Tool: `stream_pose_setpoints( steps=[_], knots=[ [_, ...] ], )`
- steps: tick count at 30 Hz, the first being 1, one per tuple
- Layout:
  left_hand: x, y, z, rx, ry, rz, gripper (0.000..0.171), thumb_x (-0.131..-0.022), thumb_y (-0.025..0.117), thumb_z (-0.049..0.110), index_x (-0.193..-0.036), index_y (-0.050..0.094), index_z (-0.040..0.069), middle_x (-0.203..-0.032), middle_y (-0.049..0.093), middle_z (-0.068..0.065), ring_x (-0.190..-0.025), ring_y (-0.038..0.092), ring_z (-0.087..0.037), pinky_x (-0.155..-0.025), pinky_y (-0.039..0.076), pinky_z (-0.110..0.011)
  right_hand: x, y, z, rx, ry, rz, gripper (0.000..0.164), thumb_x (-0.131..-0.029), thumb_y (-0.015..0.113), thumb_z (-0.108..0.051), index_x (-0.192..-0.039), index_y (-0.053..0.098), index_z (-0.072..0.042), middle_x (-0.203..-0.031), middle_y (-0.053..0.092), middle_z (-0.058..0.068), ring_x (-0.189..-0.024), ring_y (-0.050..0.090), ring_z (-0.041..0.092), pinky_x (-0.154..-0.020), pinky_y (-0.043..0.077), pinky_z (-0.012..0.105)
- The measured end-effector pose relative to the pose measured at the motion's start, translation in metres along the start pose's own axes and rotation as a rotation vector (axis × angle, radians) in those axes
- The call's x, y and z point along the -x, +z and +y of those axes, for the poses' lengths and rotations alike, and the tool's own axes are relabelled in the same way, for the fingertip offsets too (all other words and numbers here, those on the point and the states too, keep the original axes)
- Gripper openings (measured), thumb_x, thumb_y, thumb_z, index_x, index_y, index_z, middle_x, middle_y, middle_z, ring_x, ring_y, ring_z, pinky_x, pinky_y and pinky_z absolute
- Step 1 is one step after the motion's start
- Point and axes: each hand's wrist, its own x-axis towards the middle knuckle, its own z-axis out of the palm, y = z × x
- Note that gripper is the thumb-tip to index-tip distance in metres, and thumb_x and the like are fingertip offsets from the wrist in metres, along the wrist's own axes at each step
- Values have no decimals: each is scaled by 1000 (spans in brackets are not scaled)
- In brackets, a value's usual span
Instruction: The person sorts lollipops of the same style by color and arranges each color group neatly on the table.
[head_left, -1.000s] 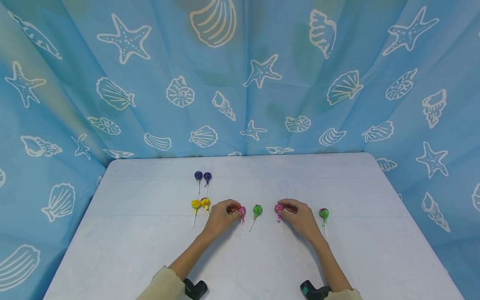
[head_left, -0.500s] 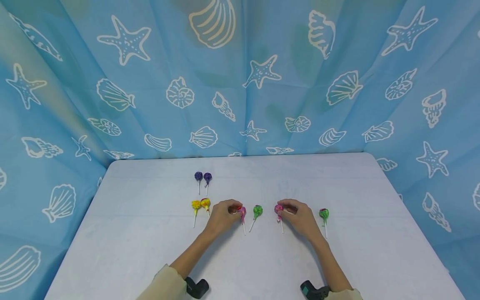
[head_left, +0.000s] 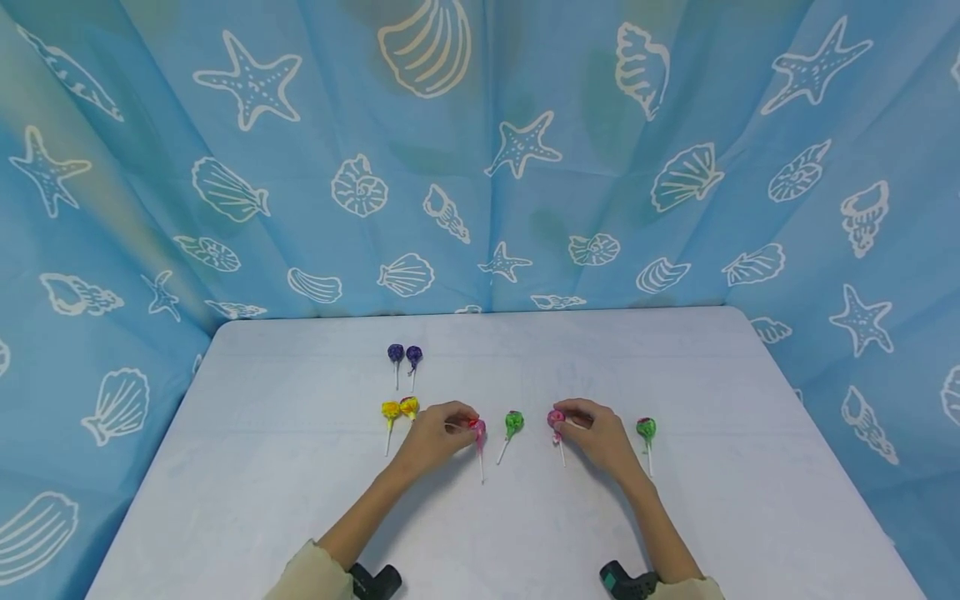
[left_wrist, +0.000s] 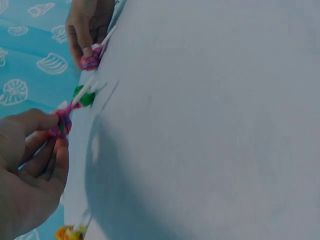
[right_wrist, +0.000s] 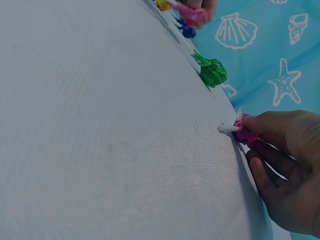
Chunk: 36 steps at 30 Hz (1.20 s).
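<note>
My left hand (head_left: 435, 437) pinches a pink lollipop (head_left: 480, 430) by its wrapped head, the white stick pointing down toward the near side. In the left wrist view that lollipop (left_wrist: 61, 124) sits between thumb and fingers, and a shadow falls on the tabletop beside the hand. Farther right, my right hand (head_left: 596, 433) holds a second pink lollipop (head_left: 556, 419) between thumb and fingertips; the right wrist view shows its head (right_wrist: 245, 131) low at the cloth. Between the two hands lies a green lollipop (head_left: 513, 423). Another green lollipop (head_left: 647, 429) rests just right of the right hand.
Two yellow lollipops, one (head_left: 391, 412) fully visible and one (head_left: 408, 407) partly behind the left hand, lie to the left. Behind them are two purple lollipops (head_left: 396, 353). A white-covered table (head_left: 247, 467) carries everything, with a blue shell-print curtain (head_left: 450, 167) along its back edge.
My left hand has shifted slightly left and toward me, carrying its pink lollipop, whose stick now hangs straighter. The right hand and the other lollipops look unmoved.
</note>
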Motion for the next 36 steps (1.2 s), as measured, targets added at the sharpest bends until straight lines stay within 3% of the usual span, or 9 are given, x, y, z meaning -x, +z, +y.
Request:
stream_pose_setpoints(
  steps=[8, 21, 27, 36],
  knots=[
    [22, -28, -4, 3, 33, -42, 16, -90, 71, 2, -105, 72, 7, -98, 69, 2, -91, 63, -17, -83, 55, -25, 1, -1, 2, 13, -22, 0, 29, -89, 74, -8, -117, 71, -3, -121, 67, 15, -113, 63, 31, -96, 51, 40],
    [68, -73, -25, -51, -68, -1, 18, -85, 73, -2, -102, 70, 4, -99, 68, -2, -90, 65, -19, -83, 56, -30, 0, -1, 2, 16, -48, 5, 26, -91, 73, -8, -116, 71, -2, -118, 68, 15, -112, 63, 31, -96, 50, 41],
    [80, -79, -36, -83, -100, 21, 19, -84, 73, -3, -101, 71, 4, -99, 67, -2, -88, 64, -18, -81, 56, -29, 1, -1, 3, 18, -52, 10, 27, -90, 73, -8, -116, 71, -3, -117, 68, 13, -111, 64, 30, -96, 51, 41],
    [86, -76, -40, -93, -168, 56, 19, -84, 73, -5, -101, 71, 4, -98, 66, -1, -90, 64, -17, -82, 56, -30, 2, 1, -3, -12, -48, 19, 26, -90, 75, -11, -115, 71, -5, -111, 70, 9, -106, 65, 26, -94, 52, 38]
  ],
)
